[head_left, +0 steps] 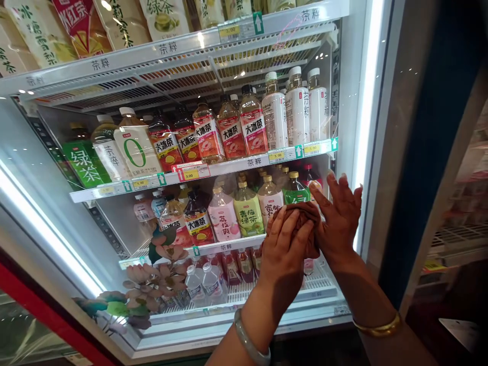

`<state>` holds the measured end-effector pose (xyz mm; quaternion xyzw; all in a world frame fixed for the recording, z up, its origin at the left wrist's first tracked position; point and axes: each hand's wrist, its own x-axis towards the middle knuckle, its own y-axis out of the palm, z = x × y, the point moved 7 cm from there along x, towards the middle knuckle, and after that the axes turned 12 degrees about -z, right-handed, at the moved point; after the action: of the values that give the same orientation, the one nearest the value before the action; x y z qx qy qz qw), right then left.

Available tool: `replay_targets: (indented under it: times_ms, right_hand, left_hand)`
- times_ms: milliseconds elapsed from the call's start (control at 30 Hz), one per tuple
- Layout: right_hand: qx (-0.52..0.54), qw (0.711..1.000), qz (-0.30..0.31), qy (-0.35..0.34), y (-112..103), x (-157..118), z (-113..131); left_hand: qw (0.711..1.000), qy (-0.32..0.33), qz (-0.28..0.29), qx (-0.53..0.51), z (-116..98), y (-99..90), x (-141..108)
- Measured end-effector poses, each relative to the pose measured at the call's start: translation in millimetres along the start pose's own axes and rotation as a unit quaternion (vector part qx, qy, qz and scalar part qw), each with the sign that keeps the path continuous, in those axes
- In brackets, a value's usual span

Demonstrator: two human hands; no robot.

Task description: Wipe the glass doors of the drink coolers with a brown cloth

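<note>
My left hand [284,249], with a pale bangle at the wrist, presses a crumpled brown cloth [313,235] against the glass door [244,203] of a lit drinks cooler. Its fingers are bent over the cloth. Just to the right, my right hand [339,218] has its fingers spread, palm toward the glass, beside the cloth's edge. A gold bangle [381,328] is on that wrist. Behind the glass and partly hidden by the cloth stands a green-labelled bottle [297,189]. Left of it are a pink-labelled bottle [223,216] and a yellow-green one [248,209].
Several shelves of bottled tea fill the cooler, with price tags along the shelf edge [229,166]. Pale flowers [160,282] show at the lower left. A red strip [49,315] runs along the left. The dark door frame [415,142] stands at the right.
</note>
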<state>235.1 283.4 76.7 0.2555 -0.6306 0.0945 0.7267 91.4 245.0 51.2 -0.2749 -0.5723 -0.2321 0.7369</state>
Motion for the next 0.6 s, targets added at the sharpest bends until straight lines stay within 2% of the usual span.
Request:
replay_targets:
  times_ms: [100,233,300,467,533,600]
  right_hand:
    - [-0.006,0.999,0.009,0.031,-2.1,0.1,-16.5]
    - [0.004,0.998,0.028,0.051,-1.6,-0.2,-20.6]
    - [0.012,0.998,0.028,0.053,-1.0,-1.1,-19.0]
    - [0.044,0.996,0.023,0.071,0.0,-3.3,-22.9]
    - [0.065,0.994,0.017,0.086,-2.3,-1.7,-23.4]
    - [0.098,0.990,-0.006,0.105,-8.5,1.6,-18.8]
  left_hand:
    - [1.000,-0.027,0.000,-0.009,6.6,-7.0,7.8]
    - [0.994,-0.095,-0.053,0.027,21.2,-25.1,24.0]
    - [0.993,-0.096,-0.058,0.032,17.8,-18.0,22.4]
    - [0.999,-0.001,-0.022,-0.029,-12.4,21.4,3.6]
    - [0.999,-0.014,-0.001,-0.035,-13.1,25.9,3.6]
    - [0.998,-0.054,0.023,-0.037,-7.5,22.2,9.8]
